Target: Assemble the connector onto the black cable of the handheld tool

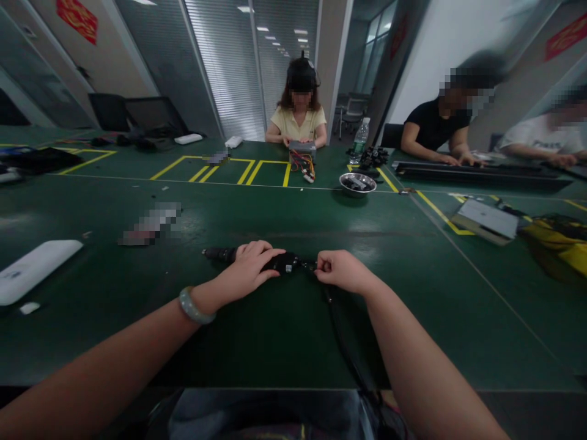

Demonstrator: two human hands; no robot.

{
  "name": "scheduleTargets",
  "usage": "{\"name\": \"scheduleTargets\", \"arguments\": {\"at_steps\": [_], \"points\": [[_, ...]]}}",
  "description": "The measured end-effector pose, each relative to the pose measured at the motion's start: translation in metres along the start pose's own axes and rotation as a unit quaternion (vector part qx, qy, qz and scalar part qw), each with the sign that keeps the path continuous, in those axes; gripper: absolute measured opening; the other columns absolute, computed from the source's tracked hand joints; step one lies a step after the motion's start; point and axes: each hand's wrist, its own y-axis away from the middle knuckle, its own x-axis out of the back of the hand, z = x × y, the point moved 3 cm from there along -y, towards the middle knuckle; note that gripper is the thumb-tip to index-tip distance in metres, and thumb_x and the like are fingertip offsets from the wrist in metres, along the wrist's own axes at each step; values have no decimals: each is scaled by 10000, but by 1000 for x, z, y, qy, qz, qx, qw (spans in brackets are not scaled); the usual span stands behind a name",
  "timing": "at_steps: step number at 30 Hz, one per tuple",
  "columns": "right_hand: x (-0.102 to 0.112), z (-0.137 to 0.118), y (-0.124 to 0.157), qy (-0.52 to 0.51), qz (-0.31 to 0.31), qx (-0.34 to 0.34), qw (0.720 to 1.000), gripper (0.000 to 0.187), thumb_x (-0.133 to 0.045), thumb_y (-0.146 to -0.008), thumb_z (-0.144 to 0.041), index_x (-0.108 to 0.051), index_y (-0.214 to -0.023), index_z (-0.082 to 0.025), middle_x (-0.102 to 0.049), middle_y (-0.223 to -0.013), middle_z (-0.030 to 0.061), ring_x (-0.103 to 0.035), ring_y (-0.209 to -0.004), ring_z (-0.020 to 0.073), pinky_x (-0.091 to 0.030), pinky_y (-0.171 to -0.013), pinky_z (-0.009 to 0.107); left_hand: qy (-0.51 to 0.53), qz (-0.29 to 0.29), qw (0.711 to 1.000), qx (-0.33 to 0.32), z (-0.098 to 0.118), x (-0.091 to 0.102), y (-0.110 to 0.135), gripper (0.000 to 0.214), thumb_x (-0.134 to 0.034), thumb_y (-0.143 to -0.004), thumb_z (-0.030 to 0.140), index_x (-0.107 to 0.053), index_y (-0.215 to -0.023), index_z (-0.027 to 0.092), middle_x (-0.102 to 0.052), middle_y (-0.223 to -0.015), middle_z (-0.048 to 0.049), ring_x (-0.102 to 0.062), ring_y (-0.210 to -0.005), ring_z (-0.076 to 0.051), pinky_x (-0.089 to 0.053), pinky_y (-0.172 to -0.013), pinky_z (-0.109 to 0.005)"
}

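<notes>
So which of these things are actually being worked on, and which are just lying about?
In hand: black device, gripped by the left hand; its cable, pinched by the right hand.
Lying about: white box, steel bowl, bottle, yellow bag, grey pad.

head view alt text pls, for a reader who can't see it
A person's left hand holds down a slim black device on a green table while the right hand pinches the cable at its end. Other people work at the far side, near a steel bowl.
</notes>
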Motion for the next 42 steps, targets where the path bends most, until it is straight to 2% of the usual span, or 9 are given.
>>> {"name": "scheduleTargets", "arguments": {"at_steps": [5,7,10,15,19,23,26,30,42], "points": [[4,5,-2,42,41,-39,998,85,-625,-797,-281,-614,-760,-205,-616,-681,-24,-506,-584,105,-280,-520,226,-3,-11,1000,3,5,6,-13,508,-544,-883,474,-468,-1348,282,-518,-1227,-82,-474,-1135,-282,-321,-1003,-471],[6,6,-3,39,53,-50,997,107,-615,-814,-305,-619,-772,-206,-626,-700,-19,-516,-596,111,-288,-527,229,-9,6,1000,2,14,7,-18,567,-577,-852,499,-463,-1352,255,-512,-1271,-93,-462,-1177,-293,-315,-1021,-474],[7,9,-5,8,69,-53,996,140,-588,-840,-335,-623,-791,-209,-634,-703,-21,-535,-609,120,-318,-545,232,-7,42,999,-29,34,5,-27,495,-571,-878,425,-471,-1323,232,-519,-1300,-86,-459,-1217,-262,-318,-1046,-454],[8,14,-8,-104,111,-58,987,214,-528,-882,-397,-591,-837,-198,-622,-692,-14,-579,-624,136,-394,-575,235,-18,82,995,-58,56,-7,-42,323,-620,-865,332,-553,-1157,213,-591,-1157,-60,-531,-1122,-226,-330,-1060,-450],[9,20,-13,-255,151,-65,953,274,-507,-882,-479,-517,-893,-205,-605,-760,-9,-604,-581,133,-433,-516,224,-30,87,995,-45,57,-14,-50,255,-654,-843,318,-569,-1047,191,-586,-1037,-54,-550,-1004,-228,-420,-932,-418],[12,21,-15,-312,207,-56,925,312,-545,-851,-512,-494,-869,-205,-567,-725,-23,-558,-512,109,-431,-480,216,-45,84,995,-40,54,-17,-55,206,-636,-857,324,-566,-990,183,-557,-990,-54,-530,-960,-223,-442,-842,-377],[8,19,-14,-277,156,-62,946,292,-568,-843,-484,-536,-857,-194,-578,-707,-21,-546,-512,105,-424,-474,210,-44,85,995,-40,51,-19,-57,160,-606,-881,308,-568,-974,183,-542,-979,-49,-519,-941,-210,-443,-815,-357],[-1,17,-11,-161,92,-81,979,208,-579,-849,-399,-590,-841,-192,-612,-673,-19,-565,-521,113,-406,-476,208,-40,83,994,-50,46,-20,-59,152,-602,-884,307,-575,-974,188,-537,-977,-48,-511,-931,-210,-443,-802,-353],[-4,9,-11,36,96,-69,992,30,-637,-778,-245,-641,-773,-216,-644,-683,-17,-555,-600,120,-339,-544,231,7,80,993,-81,39,-22,-58,134,-563,-883,298,-611,-960,198,-563,-957,-55,-520,-927,-221,-453,-807,-379]]}}
